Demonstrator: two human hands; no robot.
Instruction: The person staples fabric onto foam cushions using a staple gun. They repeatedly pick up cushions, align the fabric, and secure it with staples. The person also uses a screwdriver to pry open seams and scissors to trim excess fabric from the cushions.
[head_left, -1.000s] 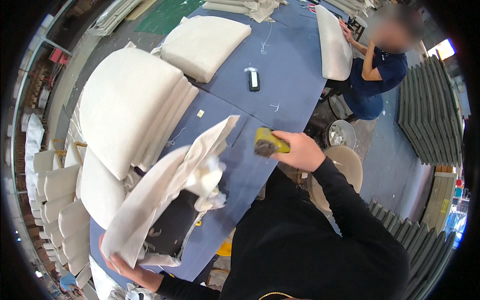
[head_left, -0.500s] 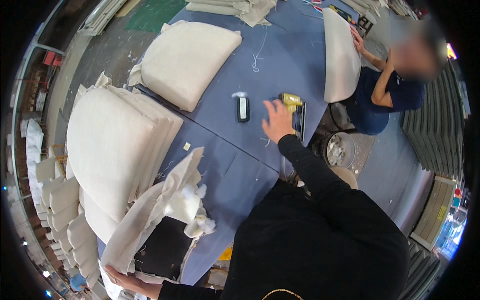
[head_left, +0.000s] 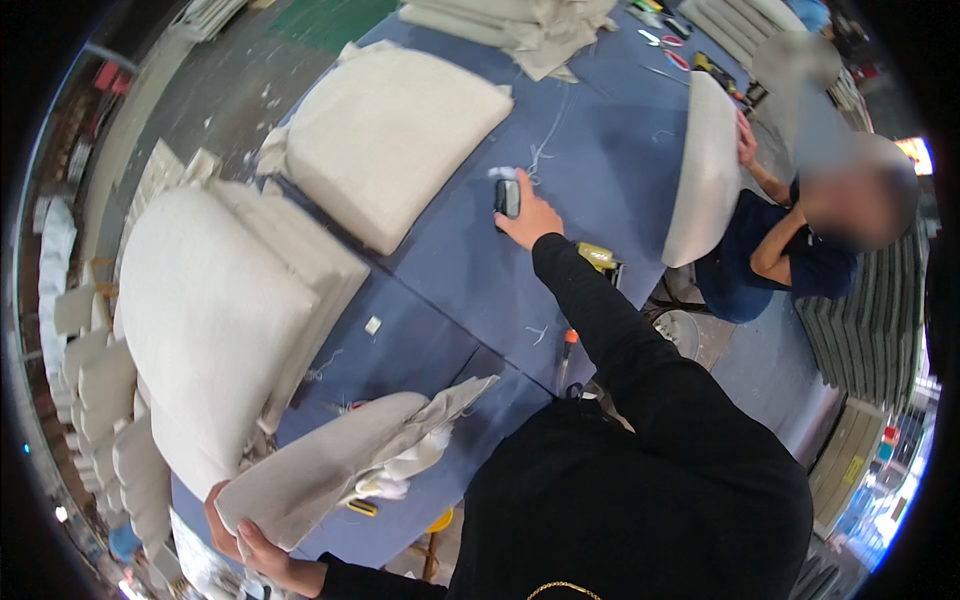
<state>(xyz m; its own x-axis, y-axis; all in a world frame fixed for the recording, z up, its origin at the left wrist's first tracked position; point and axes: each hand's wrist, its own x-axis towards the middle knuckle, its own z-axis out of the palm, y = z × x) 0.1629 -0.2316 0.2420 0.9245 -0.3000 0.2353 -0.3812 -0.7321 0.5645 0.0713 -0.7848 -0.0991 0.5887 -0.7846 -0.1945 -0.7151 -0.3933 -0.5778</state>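
My left hand (head_left: 255,548) grips the near-left edge of a beige fabric seat cushion (head_left: 330,450). That cushion is tilted on the table, with loose cloth and white stuffing sticking out along its right side. Farther off, my right hand (head_left: 533,215) is closed around a small dark rectangular object (head_left: 507,199) with a glossy face, on the blue-grey tabletop. White fluff and loose threads lie just beyond it. Beside my right forearm rests a yellow staple gun (head_left: 598,255), partly covered by the sleeve. An orange-handled tool (head_left: 570,340) lies nearer to me.
A stack of beige cushions (head_left: 220,300) fills the table's left side, with another cushion (head_left: 390,140) beyond. Folded fabric (head_left: 510,25) and scissors (head_left: 670,50) lie at the far edge. A seated co-worker at the right holds a cushion (head_left: 705,170) upright.
My right hand has moved from beside the staple gun onto the dark object and closed around it. My left hand has turned the cushion, so its dark underside no longer shows.
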